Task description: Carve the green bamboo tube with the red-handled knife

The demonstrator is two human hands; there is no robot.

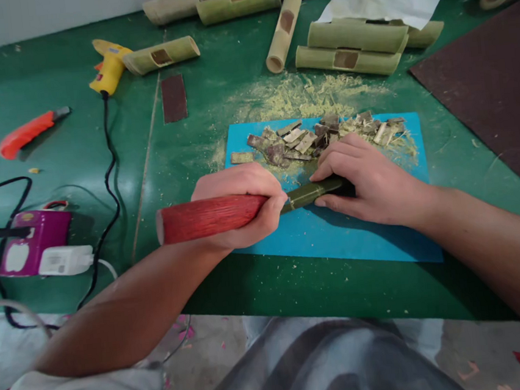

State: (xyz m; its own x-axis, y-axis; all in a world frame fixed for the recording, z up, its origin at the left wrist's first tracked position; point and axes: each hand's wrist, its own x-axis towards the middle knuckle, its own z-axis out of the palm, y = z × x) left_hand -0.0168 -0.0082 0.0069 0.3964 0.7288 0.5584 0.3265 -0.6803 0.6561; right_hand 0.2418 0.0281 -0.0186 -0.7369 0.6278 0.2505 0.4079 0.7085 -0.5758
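Observation:
My left hand (246,202) is closed around a tool with a thick red wooden handle (211,218). Its working end is hidden by my fingers, close to the near end of a thin dark green bamboo stick (308,194). My right hand (362,179) grips that stick between thumb and fingers, and its far end disappears under my palm. Both hands are over a blue sheet (338,245). Behind my fingers, a heap of bamboo chips and dark scraps (301,142) lies on the sheet.
Hollow bamboo tubes (362,38) with cut openings lie at the back of the green table (232,283). On the left are a yellow glue gun (112,65), an orange utility knife (28,132) and a purple power block (38,238) with cables. Dark sandpaper (489,87) lies right.

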